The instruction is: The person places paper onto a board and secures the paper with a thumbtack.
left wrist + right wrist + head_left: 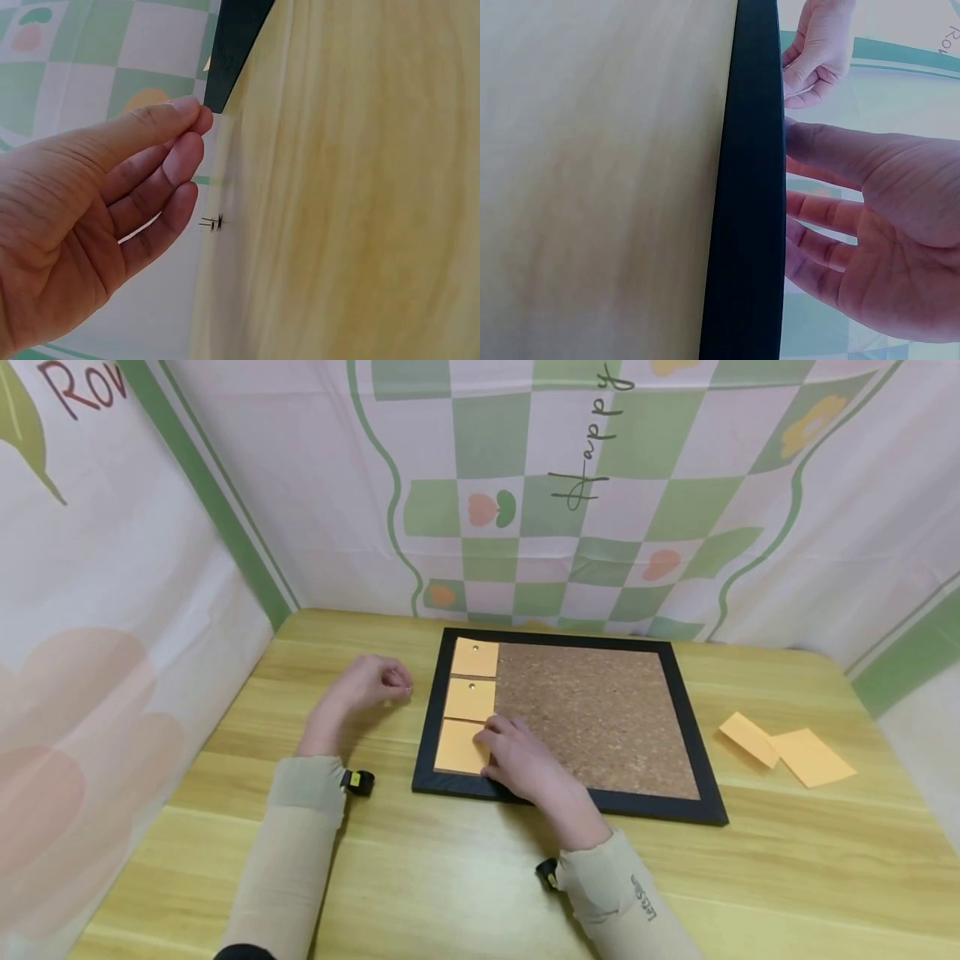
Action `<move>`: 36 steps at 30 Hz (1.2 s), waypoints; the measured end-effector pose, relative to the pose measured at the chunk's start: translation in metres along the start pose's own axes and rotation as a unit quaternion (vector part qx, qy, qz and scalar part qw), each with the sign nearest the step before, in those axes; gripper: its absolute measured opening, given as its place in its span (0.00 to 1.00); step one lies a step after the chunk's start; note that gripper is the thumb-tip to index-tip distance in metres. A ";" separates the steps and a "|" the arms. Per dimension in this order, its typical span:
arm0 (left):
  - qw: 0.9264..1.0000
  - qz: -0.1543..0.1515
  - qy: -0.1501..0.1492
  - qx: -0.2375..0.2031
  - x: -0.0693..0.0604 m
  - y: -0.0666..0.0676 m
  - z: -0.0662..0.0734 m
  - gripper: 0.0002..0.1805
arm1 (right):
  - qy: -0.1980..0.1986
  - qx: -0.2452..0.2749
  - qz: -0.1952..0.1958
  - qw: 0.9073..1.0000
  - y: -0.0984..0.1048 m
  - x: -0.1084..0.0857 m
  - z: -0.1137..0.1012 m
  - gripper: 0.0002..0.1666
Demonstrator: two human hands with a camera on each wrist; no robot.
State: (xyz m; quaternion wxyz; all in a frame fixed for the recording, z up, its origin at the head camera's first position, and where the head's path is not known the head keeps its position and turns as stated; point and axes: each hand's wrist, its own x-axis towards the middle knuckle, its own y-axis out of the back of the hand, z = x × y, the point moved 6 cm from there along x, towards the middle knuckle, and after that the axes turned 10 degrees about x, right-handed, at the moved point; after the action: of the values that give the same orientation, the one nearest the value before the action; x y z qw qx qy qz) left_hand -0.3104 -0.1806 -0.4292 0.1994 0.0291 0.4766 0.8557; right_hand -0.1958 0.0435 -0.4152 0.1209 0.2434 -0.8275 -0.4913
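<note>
A black-framed cork board [592, 718] lies on the table. Three orange sticky notes run down its left side; silver thumbtacks show in the top note [474, 660] and the middle note [469, 700]. No tack shows in the lowest note [459, 747]. My right hand [525, 760] rests fingertips on that note's right edge; in the right wrist view the frame [746, 187] hides the fingertips. Left of the board, my left hand [367, 681] pinches a tiny thumbtack, mostly hidden, between thumb and forefinger. Beyond it stand small tacks [213, 223], points up, in the left wrist view.
Two loose orange notes, one partly folded [750, 739] and one flatter [813, 757], lie right of the board. A patterned cloth [487, 460] hangs behind the wooden table [420, 860].
</note>
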 end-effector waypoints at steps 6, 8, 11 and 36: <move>1.000 -0.007 0.007 -0.001 -0.001 -0.001 0.001 0.06 | 0.003 -0.003 0.002 1.000 0.001 0.000 0.000 0.22; 1.000 -0.011 0.007 -0.005 0.000 -0.002 0.002 0.07 | 0.004 -0.003 0.003 1.000 0.001 0.000 0.000 0.22; 1.000 -0.017 0.008 -0.002 0.001 -0.004 0.003 0.08 | 0.006 -0.004 0.006 1.000 0.000 0.000 0.000 0.21; 0.998 0.009 -0.060 0.015 0.007 -0.008 0.030 0.08 | 0.001 -0.003 0.000 1.000 0.000 0.000 0.001 0.22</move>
State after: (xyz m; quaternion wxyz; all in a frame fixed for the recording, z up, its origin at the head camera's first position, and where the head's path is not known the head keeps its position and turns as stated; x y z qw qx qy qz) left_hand -0.3067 -0.1497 -0.4206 0.2191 0.0874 0.4763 0.8471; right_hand -0.1958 0.0440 -0.4157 0.1222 0.2433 -0.8260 -0.4936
